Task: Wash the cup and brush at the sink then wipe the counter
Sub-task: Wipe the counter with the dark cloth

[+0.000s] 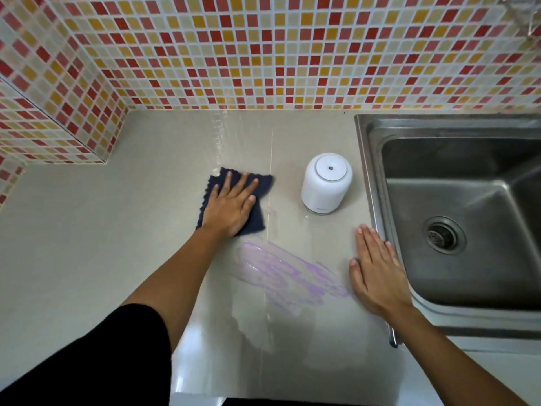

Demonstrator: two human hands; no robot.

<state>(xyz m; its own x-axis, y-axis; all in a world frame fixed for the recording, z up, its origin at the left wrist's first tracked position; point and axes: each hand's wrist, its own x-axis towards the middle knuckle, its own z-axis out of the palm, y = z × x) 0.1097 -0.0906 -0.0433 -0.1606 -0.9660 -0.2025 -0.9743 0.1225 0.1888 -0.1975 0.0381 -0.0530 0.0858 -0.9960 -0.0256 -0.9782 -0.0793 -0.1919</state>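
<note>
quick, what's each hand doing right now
Left hand: open, flat, pressing the dark cloth.
Right hand: open, flat on the counter, holding nothing.

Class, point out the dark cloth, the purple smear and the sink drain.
dark cloth [259,219], head view, its lower right corner.
purple smear [292,273], head view, its middle.
sink drain [442,235], head view, the strainer.

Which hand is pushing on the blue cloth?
The left hand presses flat on the dark blue cloth. The right hand lies bare on the counter beside the sink.
</note>
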